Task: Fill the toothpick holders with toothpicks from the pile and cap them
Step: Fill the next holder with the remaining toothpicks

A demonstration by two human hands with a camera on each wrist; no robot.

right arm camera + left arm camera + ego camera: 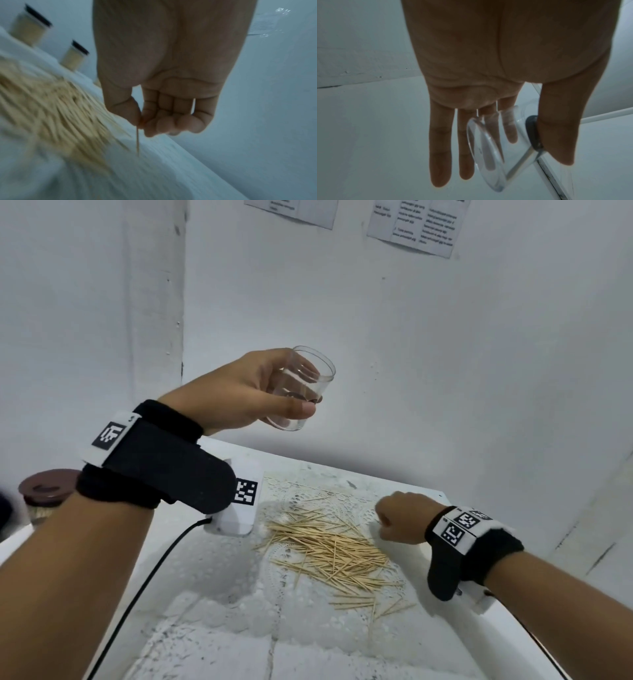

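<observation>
My left hand (306, 390) is raised above the table and grips a clear, empty toothpick holder (323, 378), tilted with its mouth up and to the right. In the left wrist view the holder (488, 155) sits between thumb and fingers of the left hand (537, 150), with a dark disc (533, 132) pressed under the thumb. My right hand (382, 520) hovers at the pile's right edge with its fingers curled. It pinches a single toothpick (137, 142) between thumb and forefinger, seen at the right hand (142, 125). The toothpick pile (329, 546) lies loose on the white table (205, 628).
A filled holder with a brown cap (48, 494) stands at the table's far left. The right wrist view shows two filled, dark-capped holders (29, 29) (73, 56) beyond the pile (51, 108). White walls close in behind and to the right. A black cable (144, 587) crosses the table.
</observation>
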